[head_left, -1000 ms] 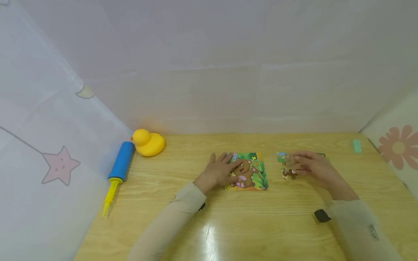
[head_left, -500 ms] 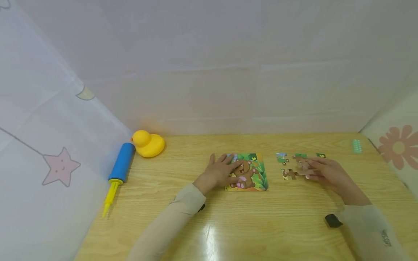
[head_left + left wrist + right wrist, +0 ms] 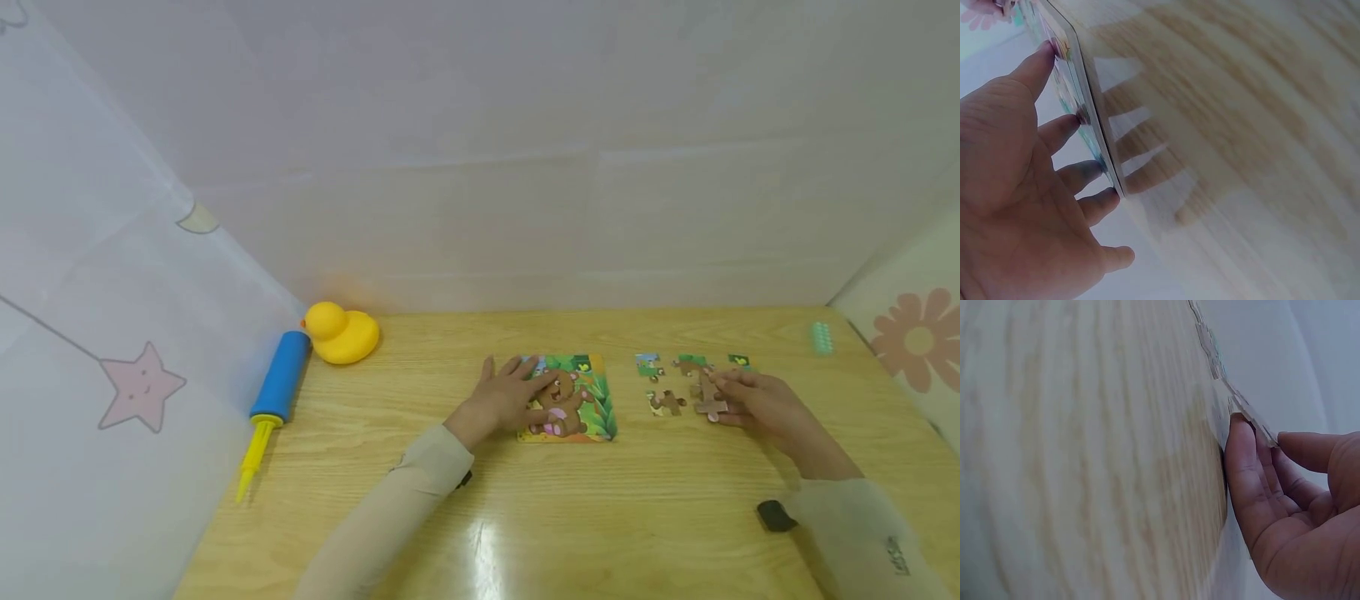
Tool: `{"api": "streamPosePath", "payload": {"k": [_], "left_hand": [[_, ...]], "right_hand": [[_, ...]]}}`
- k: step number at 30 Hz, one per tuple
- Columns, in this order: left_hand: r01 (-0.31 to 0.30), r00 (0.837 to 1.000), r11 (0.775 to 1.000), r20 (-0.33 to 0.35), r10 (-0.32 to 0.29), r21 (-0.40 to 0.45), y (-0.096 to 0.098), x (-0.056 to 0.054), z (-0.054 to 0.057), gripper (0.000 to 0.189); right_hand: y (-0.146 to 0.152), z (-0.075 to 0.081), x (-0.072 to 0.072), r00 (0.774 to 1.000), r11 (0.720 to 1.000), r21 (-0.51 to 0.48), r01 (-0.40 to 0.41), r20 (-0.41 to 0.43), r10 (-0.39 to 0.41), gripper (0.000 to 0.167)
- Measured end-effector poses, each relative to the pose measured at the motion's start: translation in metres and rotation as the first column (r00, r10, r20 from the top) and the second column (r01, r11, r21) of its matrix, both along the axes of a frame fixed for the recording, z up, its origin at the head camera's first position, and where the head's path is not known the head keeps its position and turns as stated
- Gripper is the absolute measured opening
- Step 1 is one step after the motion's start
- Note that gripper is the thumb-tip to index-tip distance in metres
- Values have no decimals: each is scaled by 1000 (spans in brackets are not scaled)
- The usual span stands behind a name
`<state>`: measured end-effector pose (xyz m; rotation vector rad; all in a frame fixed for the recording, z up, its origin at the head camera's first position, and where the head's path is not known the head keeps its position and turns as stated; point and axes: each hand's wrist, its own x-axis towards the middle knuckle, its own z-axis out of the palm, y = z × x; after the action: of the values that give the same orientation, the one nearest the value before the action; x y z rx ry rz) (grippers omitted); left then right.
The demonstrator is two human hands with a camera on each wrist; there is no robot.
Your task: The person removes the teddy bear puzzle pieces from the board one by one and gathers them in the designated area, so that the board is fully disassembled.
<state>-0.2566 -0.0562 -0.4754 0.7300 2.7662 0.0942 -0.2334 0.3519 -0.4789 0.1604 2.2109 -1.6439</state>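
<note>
in the head view, the left hand [image 3: 501, 402] lies spread and straight over the left part of the bear puzzle board [image 3: 581, 412], which rests flat toward the far edge of the worktop [image 3: 600, 517], near its middle. the right hand [image 3: 765, 408] pinches a brown puzzle piece [image 3: 707, 400] to the right of the board. three loose pieces [image 3: 665, 404] lie between the two, and a green-patterned piece [image 3: 738, 361] just beyond the right hand. at the worktop's far left corner a yellow duck [image 3: 343, 333] sits beside a blue and yellow pump [image 3: 281, 375] lying along the left edge; a small pale green item [image 3: 822, 337] is near the far right corner.

in the left wrist view, the thumb and three fingers touch the board, the little finger off it.

in the right wrist view, the piece slants up from the worktop, thumb on one face, finger on the other
</note>
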Motion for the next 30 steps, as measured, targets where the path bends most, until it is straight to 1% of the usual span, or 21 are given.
{"api": "streamPosePath", "payload": {"k": [4, 8, 12, 17, 21, 26, 27, 30], "left_hand": [[-3, 1000, 1000, -4, 3, -2, 0, -1, -2, 77], [4, 1000, 1000, -6, -4, -9, -1, 0, -2, 77], [4, 1000, 1000, -4, -4, -6, -2, 0, -3, 77], [4, 1000, 1000, -2, -4, 6, -1, 0, -3, 76], [1, 1000, 1000, -2, -1, 4, -1, -1, -4, 76], [0, 1000, 1000, -3, 0, 7, -1, -1, -4, 76], [-1, 1000, 1000, -3, 1, 9, -1, -1, -3, 76], [-1, 1000, 1000, -10, 1, 9, 0, 0, -1, 78]], "right_hand": [[1, -2, 2, 1000, 999, 42, -5, -23, 6, 47], [1, -2, 5, 998, 991, 137, -10, -68, 19, 53], [1, 1, 5, 993, 966, 258, -22, -109, 52, 58], [4, 3, 4, 987, 929, 368, -37, -134, 93, 66], [5, 5, 4, 985, 916, 398, -47, -133, 108, 69], [7, 7, 5, 987, 899, 436, -30, -128, 94, 71], [7, 7, 5, 987, 899, 437, -23, -132, 89, 71], [3, 8, 4, 985, 914, 406, -3, -155, 72, 71]]}}
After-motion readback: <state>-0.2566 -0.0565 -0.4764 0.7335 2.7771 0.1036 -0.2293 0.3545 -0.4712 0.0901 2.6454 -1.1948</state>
